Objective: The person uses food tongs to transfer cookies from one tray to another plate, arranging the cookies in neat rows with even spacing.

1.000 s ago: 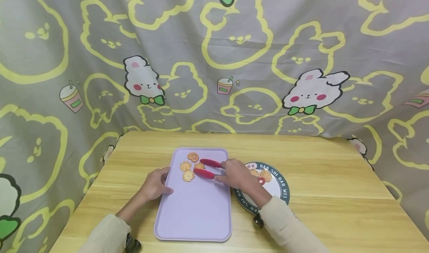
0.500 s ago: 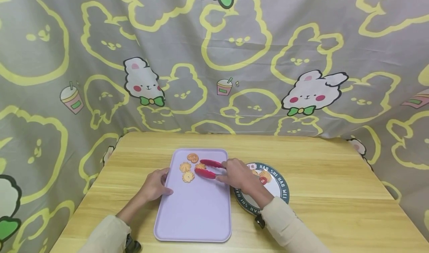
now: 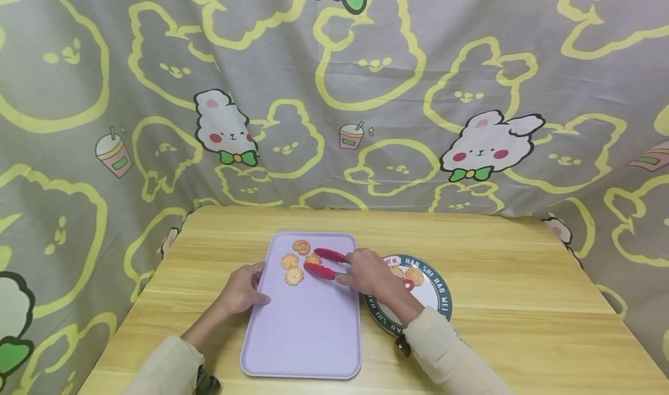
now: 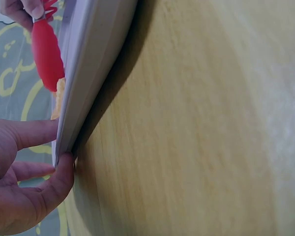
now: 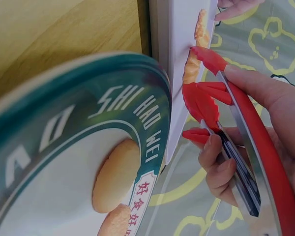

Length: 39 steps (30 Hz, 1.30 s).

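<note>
My left hand (image 3: 242, 289) pinches the left rim of a pale purple tray (image 3: 303, 337), its thumb over the edge; the left wrist view shows fingertips (image 4: 64, 169) against the outer side. Red-tipped metal tongs (image 3: 320, 271) are held in my right hand (image 3: 367, 276) over the tray. The tong tips stand apart on either side of a flower-shaped cookie (image 3: 313, 259), partly hidden by them. Beside it on the tray lie a pretzel-shaped cookie (image 3: 301, 247), a ridged cookie (image 3: 290, 261) and a round scalloped cookie (image 3: 294, 276).
Right of the tray stands a white plate (image 3: 425, 296) with a dark green lettered rim, partly under my right forearm. On it are a swirl cookie (image 3: 414, 276), a red ring-shaped piece (image 3: 408, 284) and an oval cookie (image 5: 117, 176). A patterned curtain (image 3: 376, 81) hangs behind the wooden table (image 3: 512, 279).
The tongs and the flower-shaped cookie between their tips shift very slightly. The left hand keeps its place on the tray, and the other cookies stay put.
</note>
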{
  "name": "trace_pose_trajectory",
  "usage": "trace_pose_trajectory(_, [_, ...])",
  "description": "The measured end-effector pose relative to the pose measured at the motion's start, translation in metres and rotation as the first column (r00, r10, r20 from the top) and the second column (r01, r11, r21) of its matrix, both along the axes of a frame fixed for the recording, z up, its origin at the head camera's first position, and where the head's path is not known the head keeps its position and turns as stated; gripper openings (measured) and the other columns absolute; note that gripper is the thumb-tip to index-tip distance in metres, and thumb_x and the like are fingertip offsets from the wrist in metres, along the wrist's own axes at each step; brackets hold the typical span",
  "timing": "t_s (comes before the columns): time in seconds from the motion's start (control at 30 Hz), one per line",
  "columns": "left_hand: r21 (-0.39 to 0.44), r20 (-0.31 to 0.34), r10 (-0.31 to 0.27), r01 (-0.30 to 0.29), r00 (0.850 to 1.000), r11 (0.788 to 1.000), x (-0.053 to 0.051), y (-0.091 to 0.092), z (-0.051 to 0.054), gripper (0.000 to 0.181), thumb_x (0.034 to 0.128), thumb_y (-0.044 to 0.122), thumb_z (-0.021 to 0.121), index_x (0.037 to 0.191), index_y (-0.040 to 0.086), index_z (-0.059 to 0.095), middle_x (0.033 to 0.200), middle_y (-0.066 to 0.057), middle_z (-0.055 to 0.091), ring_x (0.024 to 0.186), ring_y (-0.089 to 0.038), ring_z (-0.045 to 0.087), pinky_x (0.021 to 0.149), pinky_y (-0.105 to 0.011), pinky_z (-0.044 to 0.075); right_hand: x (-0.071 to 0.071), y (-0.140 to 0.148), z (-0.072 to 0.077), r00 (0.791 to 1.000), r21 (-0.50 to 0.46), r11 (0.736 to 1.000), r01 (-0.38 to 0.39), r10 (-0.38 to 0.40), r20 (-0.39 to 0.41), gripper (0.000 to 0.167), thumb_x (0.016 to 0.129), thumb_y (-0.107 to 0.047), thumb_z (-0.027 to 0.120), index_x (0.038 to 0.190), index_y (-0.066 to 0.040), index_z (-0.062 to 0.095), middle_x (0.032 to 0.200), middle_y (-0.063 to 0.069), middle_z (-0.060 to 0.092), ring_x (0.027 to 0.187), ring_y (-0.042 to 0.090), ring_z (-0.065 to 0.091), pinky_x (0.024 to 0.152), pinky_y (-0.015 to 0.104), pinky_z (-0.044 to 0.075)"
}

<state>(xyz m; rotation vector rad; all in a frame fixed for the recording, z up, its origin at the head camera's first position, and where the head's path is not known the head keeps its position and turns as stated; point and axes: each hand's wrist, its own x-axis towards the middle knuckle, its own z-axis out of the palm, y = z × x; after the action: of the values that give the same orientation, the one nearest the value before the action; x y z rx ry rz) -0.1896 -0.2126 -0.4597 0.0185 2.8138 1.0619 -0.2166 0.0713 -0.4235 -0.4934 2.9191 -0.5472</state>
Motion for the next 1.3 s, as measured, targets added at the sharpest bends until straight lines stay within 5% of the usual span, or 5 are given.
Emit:
trace_pose_trajectory(0.37, [-0.011, -0.005, -0.003, 0.003, 1.000, 1.000, 0.000, 0.000, -0.001, 0.080, 0.0646, 0.001, 0.081, 0.135, -0.011, 0.044, 0.095, -0.013, 0.060, 0.079, -0.019, 0.056, 0.069, -0.031, 0.053, 0.003, 0.011, 0.008, 0.999, -0.010, 1.000, 0.018, -0.018, 0.040, 0.048, 0.077, -0.039, 0.075, 0.110, -0.006, 0.068, 0.079, 0.003, 0.059, 0.064, 0.014, 0.052, 0.048, 0.022, 0.041])
trace_pose_trajectory(0.9, [-0.019, -0.025, -0.022, 0.022, 0.999, 1.000, 0.001, -0.001, 0.001, 0.080, 0.0632, 0.002, 0.082, 0.133, -0.012, 0.045, 0.095, -0.015, 0.060, 0.078, -0.020, 0.056, 0.067, -0.030, 0.052, 0.028, 0.073, 0.026, 0.998, -0.035, 0.999, -0.030, 0.028, -0.055, 0.041, 0.077, -0.037, 0.076, 0.104, -0.008, 0.069, 0.063, -0.003, 0.051, 0.056, 0.011, 0.044, 0.047, 0.021, 0.032])
trace_pose_trajectory(1.13, [-0.021, -0.022, -0.024, 0.023, 0.999, 1.000, 0.001, -0.002, 0.000, 0.080, 0.0636, 0.002, 0.082, 0.133, -0.012, 0.044, 0.094, -0.015, 0.060, 0.077, -0.020, 0.056, 0.066, -0.030, 0.052, 0.045, 0.120, 0.032, 0.985, -0.061, 0.992, -0.114, 0.104, -0.139, 0.050, 0.079, -0.038, 0.074, 0.112, 0.000, 0.067, 0.094, 0.008, 0.071, 0.077, 0.014, 0.061, 0.066, 0.029, 0.053])
trace_pose_trajectory(1.3, [-0.017, -0.017, -0.015, 0.015, 1.000, 1.000, 0.000, -0.001, -0.001, 0.081, 0.0635, 0.001, 0.082, 0.134, -0.012, 0.044, 0.095, -0.015, 0.060, 0.078, -0.020, 0.057, 0.067, -0.030, 0.053, 0.058, 0.147, 0.033, 0.987, -0.053, 0.996, -0.074, 0.065, -0.147, 0.051, 0.078, -0.036, 0.075, 0.111, 0.001, 0.067, 0.094, 0.006, 0.070, 0.081, 0.014, 0.060, 0.071, 0.032, 0.055])
